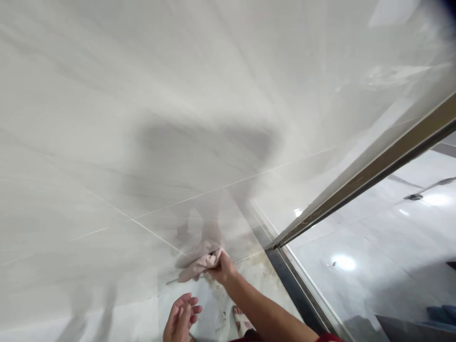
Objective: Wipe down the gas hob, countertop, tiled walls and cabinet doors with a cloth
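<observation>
My right hand [223, 268] grips a bunched pale pink cloth [199, 267] low against the glossy tiled wall [199, 95]. The cloth appears to touch the wall, and its reflection shows in the tile just above it. Part of the cloth is hidden under my fingers. My left hand [181, 316] hangs in the air below and to the left, its fingers loosely curled and apart, with nothing in it. A thin straight strip [172, 282] shows at the cloth's left end; I cannot make out what it is.
A metal-edged frame [356, 180] of a partition rises on the right, meeting a dark sill [285, 270] on the floor. Beyond it lie bright glossy tiles [342, 232] with light reflections. The pale floor [261, 273] has brownish stains. My sandalled foot [240, 317] stands below.
</observation>
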Motion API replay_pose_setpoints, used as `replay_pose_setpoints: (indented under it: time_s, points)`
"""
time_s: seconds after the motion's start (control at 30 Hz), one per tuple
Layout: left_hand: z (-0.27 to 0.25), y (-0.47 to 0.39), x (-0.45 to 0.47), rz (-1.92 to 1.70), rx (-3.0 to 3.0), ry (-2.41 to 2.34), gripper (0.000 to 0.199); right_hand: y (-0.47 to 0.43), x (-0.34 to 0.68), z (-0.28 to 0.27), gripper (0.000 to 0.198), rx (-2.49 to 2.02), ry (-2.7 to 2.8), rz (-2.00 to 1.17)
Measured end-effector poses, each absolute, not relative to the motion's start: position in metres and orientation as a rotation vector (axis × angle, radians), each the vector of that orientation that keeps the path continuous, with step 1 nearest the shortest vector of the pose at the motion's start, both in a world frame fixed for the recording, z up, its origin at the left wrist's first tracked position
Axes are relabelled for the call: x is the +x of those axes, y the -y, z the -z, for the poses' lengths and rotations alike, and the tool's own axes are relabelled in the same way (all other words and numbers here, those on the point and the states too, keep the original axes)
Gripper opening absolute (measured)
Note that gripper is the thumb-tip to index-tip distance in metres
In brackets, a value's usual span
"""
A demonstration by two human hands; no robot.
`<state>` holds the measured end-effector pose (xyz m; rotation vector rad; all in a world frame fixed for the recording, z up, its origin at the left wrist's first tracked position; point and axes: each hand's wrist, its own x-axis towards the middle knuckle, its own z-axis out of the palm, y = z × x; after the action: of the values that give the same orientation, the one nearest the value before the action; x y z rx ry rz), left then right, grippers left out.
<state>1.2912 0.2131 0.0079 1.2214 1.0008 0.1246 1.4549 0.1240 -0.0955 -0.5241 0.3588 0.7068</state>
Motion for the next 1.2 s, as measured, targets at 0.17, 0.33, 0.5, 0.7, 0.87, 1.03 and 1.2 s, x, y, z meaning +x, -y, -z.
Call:
replay_pose_setpoints:
  time_s: [0.17,0.33,0.5,0.7,0.87,1.03,1.2]
  points:
    - [0.001,-0.214,1.282,-0.124,1.219,-0.98,0.069,-0.042,1.479,0.069,0.025,-0.555,-0.488,-0.538]
    - [-0.004,-0.209,1.281,-0.106,1.206,-0.912,0.068,0.026,1.502,0.014,0.031,-0.581,-0.475,-0.301]
    - [0.0,-0.204,1.276,-0.15,1.185,-0.918,0.068,0.073,1.526,-0.033,0.026,-0.817,-0.388,0.081]
    - [0.019,-0.209,1.256,-0.189,1.131,-0.977,0.072,0.048,1.516,-0.04,0.034,-0.858,-0.256,-0.152]
    - [0.015,-0.208,1.253,-0.202,1.122,-0.996,0.073,-0.054,1.478,-0.031,0.048,-0.755,0.064,-0.597]
    - [-0.001,-0.209,1.268,-0.267,1.231,-0.973,0.074,-0.133,1.438,-0.023,0.042,-0.798,0.221,-0.713]
    - [-0.018,-0.221,1.293,-0.258,1.349,-0.894,0.076,-0.133,1.439,-0.045,0.062,-0.83,0.237,-0.685]
